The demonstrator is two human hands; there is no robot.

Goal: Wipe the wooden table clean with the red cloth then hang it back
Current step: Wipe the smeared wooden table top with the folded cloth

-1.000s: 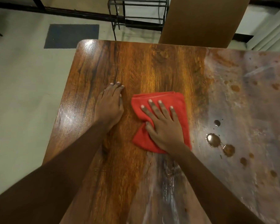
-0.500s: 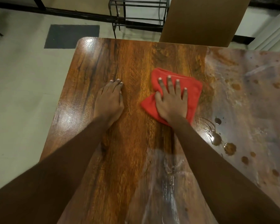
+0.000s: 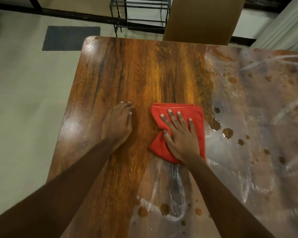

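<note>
The folded red cloth [image 3: 197, 115] lies flat on the wooden table [image 3: 136, 69], near its middle. My right hand [image 3: 180, 140] presses down on the cloth with fingers spread and the thumb tucked into a fold. My left hand [image 3: 117, 124] rests flat on the bare wood just left of the cloth, holding nothing. The wood to the left of the cloth is glossy. To the right and toward me it carries whitish smears [image 3: 265, 117] and brown liquid drops [image 3: 228, 133].
More brown drops [image 3: 163, 208] sit near the table's front edge between my arms. Beyond the far edge stand a brown board [image 3: 201, 18] and a black metal rack [image 3: 141, 12]. A pale curtain [image 3: 286, 28] hangs at far right. The floor lies past the table's left edge.
My right hand pushed the cloth away across the table, then drew it back toward me. The drop nearest the cloth got smeared. My left hand stayed planted.
</note>
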